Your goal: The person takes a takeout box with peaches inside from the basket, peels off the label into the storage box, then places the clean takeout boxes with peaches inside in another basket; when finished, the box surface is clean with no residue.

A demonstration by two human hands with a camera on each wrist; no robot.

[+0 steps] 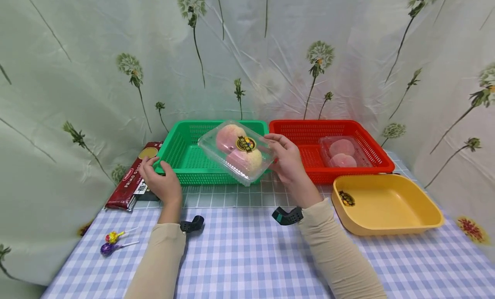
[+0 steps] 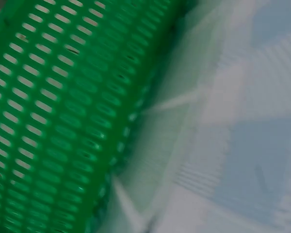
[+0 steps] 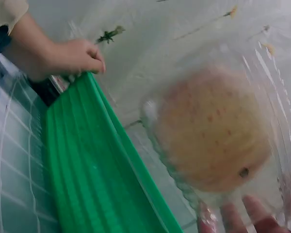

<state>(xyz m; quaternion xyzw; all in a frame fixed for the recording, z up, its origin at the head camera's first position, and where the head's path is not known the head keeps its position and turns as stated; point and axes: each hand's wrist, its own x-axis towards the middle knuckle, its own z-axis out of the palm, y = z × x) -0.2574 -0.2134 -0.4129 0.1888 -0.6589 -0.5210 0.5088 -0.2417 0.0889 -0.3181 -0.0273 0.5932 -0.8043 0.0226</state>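
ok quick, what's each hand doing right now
Left hand: grips the near-left corner of the green basket.
Right hand: holds the clear fruit box by its right edge, tilted above the green basket.

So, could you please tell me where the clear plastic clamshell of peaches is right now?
In the head view, the clear plastic clamshell of peaches is held by the right hand above the green basket's front right corner.
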